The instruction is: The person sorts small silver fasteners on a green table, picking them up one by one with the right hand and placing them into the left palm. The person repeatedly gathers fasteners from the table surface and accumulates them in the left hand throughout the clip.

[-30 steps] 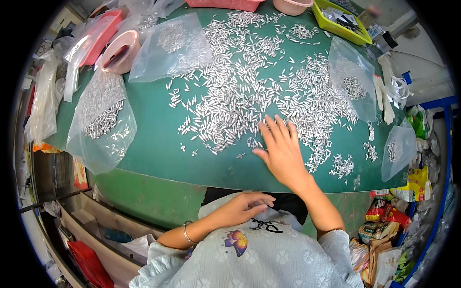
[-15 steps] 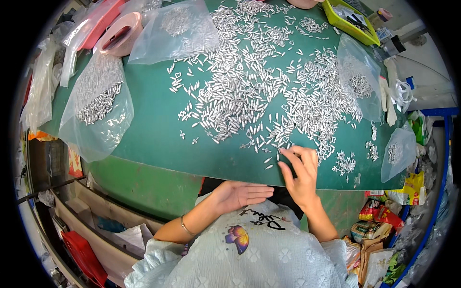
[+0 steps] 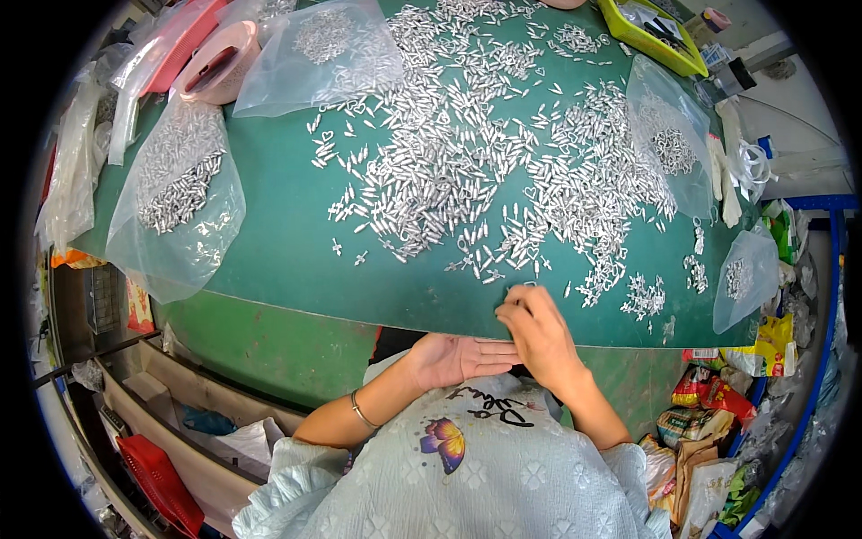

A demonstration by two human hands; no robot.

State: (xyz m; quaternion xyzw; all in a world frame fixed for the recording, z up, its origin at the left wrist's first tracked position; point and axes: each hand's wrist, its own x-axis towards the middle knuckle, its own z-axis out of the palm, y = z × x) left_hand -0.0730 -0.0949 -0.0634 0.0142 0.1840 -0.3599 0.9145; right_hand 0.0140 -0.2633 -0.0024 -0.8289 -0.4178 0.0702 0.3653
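Observation:
My left hand (image 3: 452, 360) lies palm up just below the table's near edge, its fingers stretched out to the right. Over that edge, close beside the left fingertips, my right hand (image 3: 541, 336) has its fingers bent down and drawn together; whatever they hold is hidden. Small silver metal charms (image 3: 431, 175), mostly bullet-shaped with some hearts and crosses among them, spread in a heap on the green tabletop (image 3: 287, 247). A second heap of charms (image 3: 593, 162) lies right of it. A small cluster of charms (image 3: 645, 296) sits near the front right.
Clear plastic bags holding metal parts lie on the table: a left bag (image 3: 184, 202), a back bag (image 3: 319, 58), a right bag (image 3: 669, 135) and a small bag (image 3: 745, 278). A pink basket (image 3: 220, 67) and a yellow-green tray (image 3: 655, 40) stand at the back.
My right hand has moved left and toward the table's near edge, its fingers drawing together. Loose charms that lay beside it are now gone or hidden. My left palm has turned further up.

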